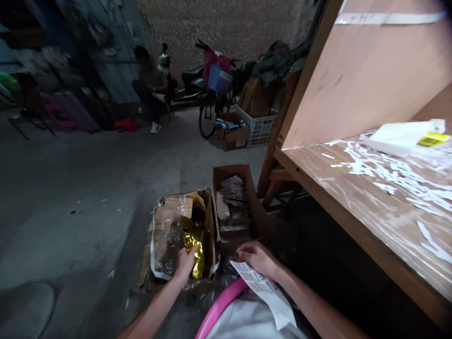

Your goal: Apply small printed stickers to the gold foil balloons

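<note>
Gold foil (198, 245), super shiny, is what my left hand (185, 262) has got: fingers closed on it, at about 7 o'clock from the middle of the view, with the foil sitting partly in a beat-up cardboard box (211, 219) with clear tape over it. Right hand (260, 258) is over at 5 o'clock, well apart from the left one, fingers bent in close by the top end of a sheet of printed stickers (259, 282). Can't honestly tell if the fingertips are pinching the sheet or just touching it. The sheet hangs down toward half past 5, and a pink curved bar (226, 299) runs just beside it. Straight down at 6 there's a second box (229, 170) right next to the first, with clear packets (233, 188) stacked inside. Round at 3 to 4 o'clock is a wooden bench (321, 181), white paper strips (399, 181) scattered all over it. Up at 10 someone's sitting (146, 77) in the dark, and a bike (200, 117) with a blue basket (221, 80) is parked near 12.
</note>
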